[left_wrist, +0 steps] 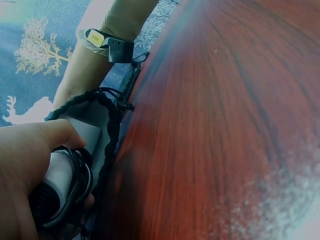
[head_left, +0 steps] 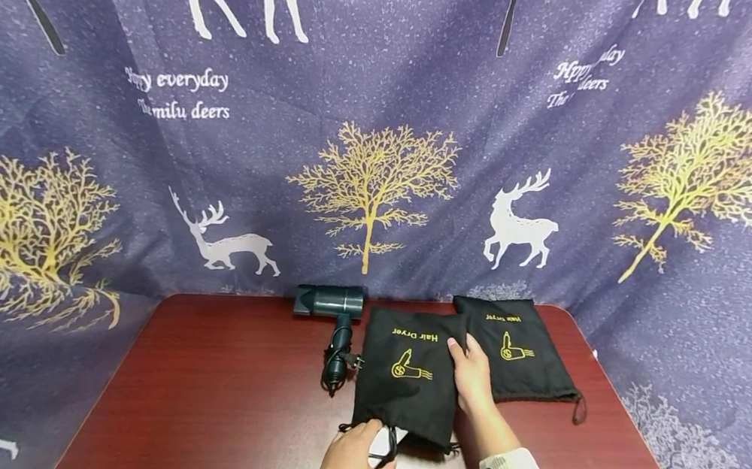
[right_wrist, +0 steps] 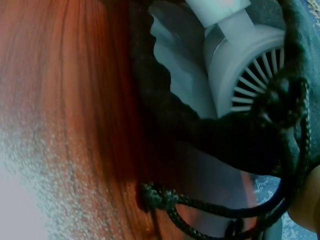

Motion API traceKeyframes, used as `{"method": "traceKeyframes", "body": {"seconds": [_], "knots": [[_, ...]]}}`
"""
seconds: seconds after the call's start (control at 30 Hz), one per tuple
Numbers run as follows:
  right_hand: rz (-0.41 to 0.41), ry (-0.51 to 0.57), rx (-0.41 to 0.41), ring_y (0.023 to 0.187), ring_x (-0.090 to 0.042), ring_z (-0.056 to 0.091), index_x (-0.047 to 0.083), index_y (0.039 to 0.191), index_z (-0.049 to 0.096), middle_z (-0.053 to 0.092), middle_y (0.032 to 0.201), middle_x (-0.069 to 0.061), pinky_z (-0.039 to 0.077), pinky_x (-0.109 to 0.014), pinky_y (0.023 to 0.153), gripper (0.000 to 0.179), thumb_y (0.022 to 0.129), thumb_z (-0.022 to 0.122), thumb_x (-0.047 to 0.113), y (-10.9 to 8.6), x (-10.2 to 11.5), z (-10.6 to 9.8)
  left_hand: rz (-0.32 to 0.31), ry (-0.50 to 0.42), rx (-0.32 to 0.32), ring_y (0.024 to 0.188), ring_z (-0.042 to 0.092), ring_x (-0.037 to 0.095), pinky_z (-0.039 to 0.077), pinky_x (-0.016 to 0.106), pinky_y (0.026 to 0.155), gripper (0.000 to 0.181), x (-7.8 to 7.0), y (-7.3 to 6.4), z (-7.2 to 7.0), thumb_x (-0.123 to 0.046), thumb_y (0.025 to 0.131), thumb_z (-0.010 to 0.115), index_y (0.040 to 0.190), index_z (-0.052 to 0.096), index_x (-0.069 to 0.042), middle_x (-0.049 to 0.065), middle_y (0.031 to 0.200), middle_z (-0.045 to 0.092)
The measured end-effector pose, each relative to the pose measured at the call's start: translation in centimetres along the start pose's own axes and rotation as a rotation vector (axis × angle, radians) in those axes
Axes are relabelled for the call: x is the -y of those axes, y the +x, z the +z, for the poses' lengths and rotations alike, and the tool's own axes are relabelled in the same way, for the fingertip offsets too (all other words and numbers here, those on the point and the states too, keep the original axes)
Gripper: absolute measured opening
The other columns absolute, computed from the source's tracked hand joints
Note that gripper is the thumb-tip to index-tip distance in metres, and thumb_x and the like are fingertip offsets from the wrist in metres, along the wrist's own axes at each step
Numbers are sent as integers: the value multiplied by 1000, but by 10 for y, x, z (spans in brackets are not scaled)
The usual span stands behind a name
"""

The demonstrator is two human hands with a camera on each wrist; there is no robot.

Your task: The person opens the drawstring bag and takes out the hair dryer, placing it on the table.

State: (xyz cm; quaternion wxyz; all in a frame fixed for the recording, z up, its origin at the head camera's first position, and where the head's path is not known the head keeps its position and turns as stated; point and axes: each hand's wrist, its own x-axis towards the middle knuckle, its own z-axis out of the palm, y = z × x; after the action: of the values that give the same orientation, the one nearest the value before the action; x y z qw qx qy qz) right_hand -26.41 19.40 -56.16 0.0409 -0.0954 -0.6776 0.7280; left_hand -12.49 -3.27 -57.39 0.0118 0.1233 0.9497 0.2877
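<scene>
A black drawstring bag (head_left: 409, 400) with a yellow "Hair Dryer" print lies on the table, its mouth towards me. Inside the mouth, the right wrist view shows a white hair dryer (right_wrist: 225, 70) with a vented round end. My left hand (head_left: 350, 462) grips this dryer's handle (left_wrist: 61, 172), around which a black cord is wound. At the bag's upper right edge, my right hand (head_left: 474, 376) pinches the cloth with its thumb on top. The braided drawstring (right_wrist: 225, 206) hangs loose at the opening.
To the left of the bag lies a dark green hair dryer (head_left: 332, 302), its cord wrapped around the handle. A second black printed bag (head_left: 536, 363) lies flat at the right. The red-brown table (head_left: 219, 385) ends against a patterned purple cloth (head_left: 391, 77).
</scene>
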Motion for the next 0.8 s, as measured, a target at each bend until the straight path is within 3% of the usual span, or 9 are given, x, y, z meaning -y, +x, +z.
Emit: {"method": "traceKeyframes", "body": {"seconds": [0.23, 0.47, 0.8], "knots": [[-22, 93, -15, 83, -9, 72, 7, 141, 54, 71, 116, -13, 59, -27, 76, 38, 104, 54, 14, 0, 2, 0, 41, 4, -27, 104, 69, 21, 51, 42, 85, 55, 2, -1, 1, -47, 77, 78, 117, 65, -12, 3, 108, 73], [-74, 101, -32, 86, -8, 72, 9, 143, 52, 65, 126, -20, 59, -27, 79, 38, 105, 51, 13, 1, 4, 3, 58, -2, -39, 101, 69, 19, 50, 39, 84, 53, 3, -3, 1, -46, 77, 79, 117, 65, -14, -1, 106, 72], [-111, 95, -58, 102, -1, 68, 11, 153, 41, 55, 146, -14, 55, -19, 89, 47, 106, 49, 15, 1, 5, 4, 75, -26, -50, 95, 67, 16, 48, 34, 77, 52, 4, -2, -2, -44, 76, 80, 117, 64, -15, -1, 105, 72]]}}
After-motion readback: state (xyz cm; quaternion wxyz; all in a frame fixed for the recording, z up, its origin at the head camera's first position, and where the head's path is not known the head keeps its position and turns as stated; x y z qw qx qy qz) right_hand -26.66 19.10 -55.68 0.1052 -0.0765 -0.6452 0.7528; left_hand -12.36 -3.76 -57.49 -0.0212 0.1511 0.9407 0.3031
